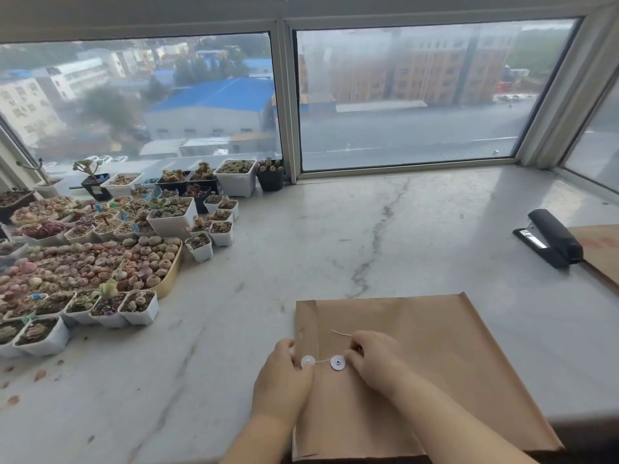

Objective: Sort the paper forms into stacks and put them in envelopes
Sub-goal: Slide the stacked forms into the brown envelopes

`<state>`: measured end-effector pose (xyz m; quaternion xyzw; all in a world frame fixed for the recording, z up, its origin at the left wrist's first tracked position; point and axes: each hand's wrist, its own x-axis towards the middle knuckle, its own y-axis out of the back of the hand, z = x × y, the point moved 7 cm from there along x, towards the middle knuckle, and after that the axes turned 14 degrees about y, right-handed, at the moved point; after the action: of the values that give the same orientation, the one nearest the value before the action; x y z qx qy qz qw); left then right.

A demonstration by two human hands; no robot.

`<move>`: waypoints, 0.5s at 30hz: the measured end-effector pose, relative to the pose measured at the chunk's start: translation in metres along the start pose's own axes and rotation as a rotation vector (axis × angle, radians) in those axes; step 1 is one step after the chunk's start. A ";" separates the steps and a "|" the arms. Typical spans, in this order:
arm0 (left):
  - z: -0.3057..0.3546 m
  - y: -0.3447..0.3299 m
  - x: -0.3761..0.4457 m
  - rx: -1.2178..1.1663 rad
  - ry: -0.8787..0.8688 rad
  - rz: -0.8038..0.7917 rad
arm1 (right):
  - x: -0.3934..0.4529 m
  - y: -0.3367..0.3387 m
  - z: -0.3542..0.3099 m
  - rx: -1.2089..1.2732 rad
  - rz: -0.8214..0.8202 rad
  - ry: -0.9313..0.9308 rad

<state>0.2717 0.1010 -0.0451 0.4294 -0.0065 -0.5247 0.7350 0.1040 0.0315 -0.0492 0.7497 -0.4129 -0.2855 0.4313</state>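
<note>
A brown kraft envelope [445, 356] lies flat on the marble sill near the front edge, its flap end to the left. Two white closure discs [337, 362] sit on it, joined by a thin string [340, 333]. My left hand [284, 380] rests on the envelope's left edge, thumb pressing by the left disc. My right hand [375, 358] pinches the string just right of the right disc. No loose paper forms are visible.
A black stapler [549, 237] lies at the right, beside another brown envelope [603, 256] at the frame edge. Many small pots of succulents [100, 256] crowd the left of the marble sill [335, 229]. Windows stand behind.
</note>
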 end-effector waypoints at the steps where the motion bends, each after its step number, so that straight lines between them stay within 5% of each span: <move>1: 0.000 -0.002 0.008 -0.054 0.096 -0.066 | 0.000 0.001 0.000 0.014 0.020 0.009; 4: 0.007 -0.010 0.020 -0.314 0.285 -0.306 | -0.003 0.005 0.002 0.127 0.078 0.012; 8: 0.019 -0.026 0.006 -0.484 0.252 -0.519 | -0.011 0.014 0.014 0.304 0.153 -0.036; 15: 0.038 -0.025 -0.027 -0.591 0.030 -0.498 | -0.023 0.033 0.023 0.425 0.239 -0.137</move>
<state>0.2227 0.0963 -0.0256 0.1952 0.2603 -0.6600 0.6771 0.0622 0.0329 -0.0296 0.7482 -0.5776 -0.1893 0.2659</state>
